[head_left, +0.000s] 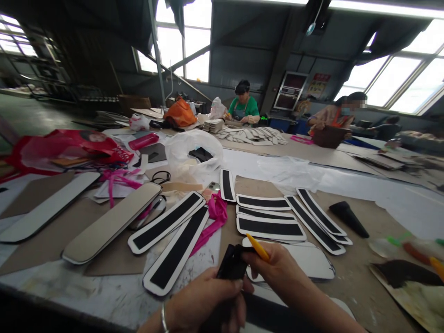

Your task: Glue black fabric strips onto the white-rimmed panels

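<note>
My left hand (204,296), with a bracelet at the wrist, is closed around a folded black strip of material (231,264). My right hand (277,266) pinches the far end of that strip and also grips a yellow-handled tool (258,247), whose working end is hidden. Below both hands lies a white-edged panel with a black strip (274,314), partly covered by my forearm. A plain white panel (301,259) rests just beyond my right hand. Several curved white pieces with black centres (270,227) are laid out ahead, and more (176,254) lie to the left.
Long pale panels (111,224) lie at left, near a red plastic bag (72,148) and scissors (161,176). A clear bag (194,145) and pink cloth (218,210) sit mid-table. A black cone-shaped piece (348,217) lies right. Two people (244,108) work across the table.
</note>
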Available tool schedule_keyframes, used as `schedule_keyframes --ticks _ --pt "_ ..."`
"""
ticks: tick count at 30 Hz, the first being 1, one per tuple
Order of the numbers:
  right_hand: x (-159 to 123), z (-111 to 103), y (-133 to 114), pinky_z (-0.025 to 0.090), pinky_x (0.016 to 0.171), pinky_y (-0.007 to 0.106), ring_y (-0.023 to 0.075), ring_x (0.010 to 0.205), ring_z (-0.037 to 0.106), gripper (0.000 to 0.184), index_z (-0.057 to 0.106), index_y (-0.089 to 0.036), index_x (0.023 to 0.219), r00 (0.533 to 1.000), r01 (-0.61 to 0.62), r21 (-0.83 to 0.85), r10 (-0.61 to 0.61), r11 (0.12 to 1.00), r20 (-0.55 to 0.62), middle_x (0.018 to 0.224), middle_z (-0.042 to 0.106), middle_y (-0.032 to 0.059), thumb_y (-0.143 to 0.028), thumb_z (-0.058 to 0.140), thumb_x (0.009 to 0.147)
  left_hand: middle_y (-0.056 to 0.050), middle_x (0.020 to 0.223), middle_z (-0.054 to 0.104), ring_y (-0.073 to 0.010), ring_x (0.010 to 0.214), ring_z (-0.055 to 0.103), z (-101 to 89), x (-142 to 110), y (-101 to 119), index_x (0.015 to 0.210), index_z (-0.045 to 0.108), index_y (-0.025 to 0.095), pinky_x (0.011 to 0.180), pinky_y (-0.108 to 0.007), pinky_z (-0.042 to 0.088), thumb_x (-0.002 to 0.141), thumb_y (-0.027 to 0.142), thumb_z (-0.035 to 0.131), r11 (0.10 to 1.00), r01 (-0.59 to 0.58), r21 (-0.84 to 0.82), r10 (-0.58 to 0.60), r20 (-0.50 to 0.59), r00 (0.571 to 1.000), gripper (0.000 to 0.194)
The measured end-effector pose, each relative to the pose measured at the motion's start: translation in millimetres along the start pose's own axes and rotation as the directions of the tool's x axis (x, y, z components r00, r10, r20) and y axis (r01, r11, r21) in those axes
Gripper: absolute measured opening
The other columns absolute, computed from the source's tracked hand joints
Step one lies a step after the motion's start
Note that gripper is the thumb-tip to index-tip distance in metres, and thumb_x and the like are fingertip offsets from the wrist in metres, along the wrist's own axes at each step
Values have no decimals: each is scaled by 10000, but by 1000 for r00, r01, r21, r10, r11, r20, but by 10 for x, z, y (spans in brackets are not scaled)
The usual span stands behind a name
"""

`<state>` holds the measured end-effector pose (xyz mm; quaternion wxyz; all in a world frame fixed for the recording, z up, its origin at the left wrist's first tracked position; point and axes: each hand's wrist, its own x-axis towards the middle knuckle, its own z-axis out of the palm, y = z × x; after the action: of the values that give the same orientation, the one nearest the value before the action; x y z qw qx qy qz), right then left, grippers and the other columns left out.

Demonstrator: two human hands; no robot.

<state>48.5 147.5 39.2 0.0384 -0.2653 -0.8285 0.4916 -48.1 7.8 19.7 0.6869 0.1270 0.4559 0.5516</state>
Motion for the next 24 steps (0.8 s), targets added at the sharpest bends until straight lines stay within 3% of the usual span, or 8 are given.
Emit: schedule_keyframes --ticks 6,9,13,15,19,24 --pt "-12 -162 36 289 481 216 90 472 376 357 463 -175 493 983 -88 -71 76 994 -164 467 415 -38 -398 471 771 -48 527 576 -70 384 477 -158 -21 -71 816 564 72 385 -162 296 675 451 625 1000 -4 6 4 14 1000 408" --pt "-37 -212 60 244 430 205 73 420 303 370 510 -167 545 972 -175 122 191 977 -139 428 318 -66 -461 484 768 -53 530 586 -74 386 481 -187 -32 -89 812 559 75 385 -162 296 678 451 634 999 -23 43 24 -24 999 406" --pt "-91 -213 20 192 391 189 43 388 256 393 523 -148 626 958 -221 474 281 852 -60 464 333 -77 -528 527 728 -63 543 606 -85 394 495 -135 24 -97 783 576 80 379 -173 294 690 485 618 988 -93 126 97 -24 995 418" --pt "-107 -226 -8 181 390 182 36 391 257 381 513 -143 612 957 -188 519 274 834 -94 467 341 -75 -506 560 716 -69 553 614 -85 395 495 -121 64 -95 776 586 76 380 -178 292 692 509 613 981 -120 151 127 -34 991 442" --pt "-113 -290 -24 199 399 171 34 399 273 328 473 -144 576 938 -162 533 298 831 -179 462 357 -65 -396 530 777 -83 565 628 -98 399 509 -139 100 -92 782 588 79 371 -189 283 660 568 629 985 -74 159 80 -32 996 506" --pt "-127 -300 -45 219 403 149 36 439 312 205 428 -160 671 910 -118 674 351 729 -220 573 441 -41 -292 520 798 -35 466 571 -85 363 474 -77 73 -133 713 569 102 365 -185 266 692 558 608 987 -92 132 107 -111 988 459"
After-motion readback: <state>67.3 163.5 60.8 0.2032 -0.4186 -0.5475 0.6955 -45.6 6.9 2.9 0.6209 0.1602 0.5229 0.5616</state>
